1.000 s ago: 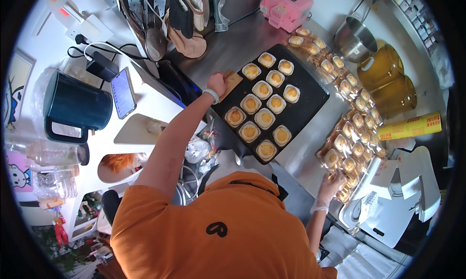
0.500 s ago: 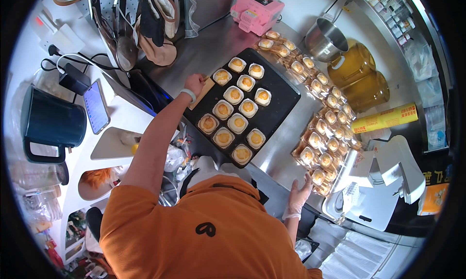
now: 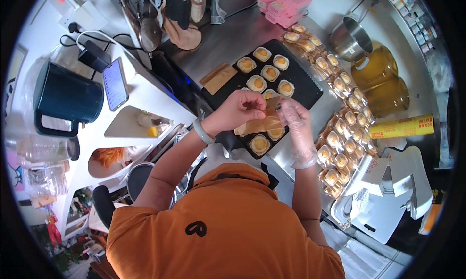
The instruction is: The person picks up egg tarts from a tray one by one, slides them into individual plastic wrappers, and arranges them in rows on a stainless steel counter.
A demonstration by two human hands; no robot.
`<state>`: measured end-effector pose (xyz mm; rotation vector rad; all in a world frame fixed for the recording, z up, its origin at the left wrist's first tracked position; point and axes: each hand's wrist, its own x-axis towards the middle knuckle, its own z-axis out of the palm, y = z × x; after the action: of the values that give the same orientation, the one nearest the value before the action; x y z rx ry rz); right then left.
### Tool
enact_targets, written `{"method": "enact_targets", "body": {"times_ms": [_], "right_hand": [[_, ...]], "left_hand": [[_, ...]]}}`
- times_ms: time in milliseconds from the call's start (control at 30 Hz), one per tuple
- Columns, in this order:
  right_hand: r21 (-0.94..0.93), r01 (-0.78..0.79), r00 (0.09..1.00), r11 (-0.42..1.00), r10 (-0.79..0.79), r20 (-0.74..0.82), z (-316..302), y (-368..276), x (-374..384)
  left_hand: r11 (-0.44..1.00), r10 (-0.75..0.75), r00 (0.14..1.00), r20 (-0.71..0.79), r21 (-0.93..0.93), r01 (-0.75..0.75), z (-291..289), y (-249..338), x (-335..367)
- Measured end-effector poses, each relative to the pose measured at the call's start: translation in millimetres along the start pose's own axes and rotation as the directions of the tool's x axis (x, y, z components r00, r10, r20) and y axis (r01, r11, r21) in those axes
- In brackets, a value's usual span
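Observation:
In front of me, above the black baking tray [image 3: 307, 86], a small brown bag [image 3: 268, 121] is held between both hands. My bare left hand [image 3: 239, 109], with a pale band at the wrist, pinches the bag's left side. Wearing a clear plastic glove, my right hand [image 3: 298, 123] grips its right end. Several egg tarts [image 3: 270, 73] in white fluted paper cups sit on the tray; the bag and my hands cover some of them. A pile of flat brown bags [image 3: 218, 78] lies at the tray's left edge.
Bagged tarts [image 3: 342, 145] are lined up along the right of the steel counter. Behind stand a pink machine [image 3: 284, 6], a steel bowl [image 3: 350, 38] and yellow jugs [image 3: 381, 80]. A white mixer [image 3: 410, 177] is at right; a phone [image 3: 115, 84] and dark pitcher [image 3: 68, 99] at left.
My left hand has left the bag pile and now holds one bag over the tray. My right hand has come up from the counter's right side to the bag.

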<state>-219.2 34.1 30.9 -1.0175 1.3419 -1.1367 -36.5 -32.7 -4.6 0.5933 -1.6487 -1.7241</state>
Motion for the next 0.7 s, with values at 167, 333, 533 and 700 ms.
{"method": "enact_targets", "body": {"times_ms": [167,333,533,700], "right_hand": [[0.079,-0.12,0.987,0.99,0.11,0.121,13.9,10.3,-1.5],[-0.216,-0.172,0.932,0.961,0.23,0.282,17.7,29.1,-4.6],[-0.123,-0.395,0.859,0.91,0.413,0.301,17.9,70.6,-4.0],[0.001,-0.241,0.934,0.971,0.232,0.272,-8.2,81.5,-1.2]], "left_hand": [[0.998,-0.016,0.99,-0.142,0.051,0.023,-0.1,-7.5,-29.3],[0.968,-0.058,0.993,-0.101,0.237,0.08,2.9,-3.5,-58.5],[0.979,-0.097,0.976,-0.194,0.161,0.129,9.6,-0.8,-76.7],[0.956,-0.173,0.953,-0.249,0.188,0.223,-1.7,-24.6,-90.3]]}}
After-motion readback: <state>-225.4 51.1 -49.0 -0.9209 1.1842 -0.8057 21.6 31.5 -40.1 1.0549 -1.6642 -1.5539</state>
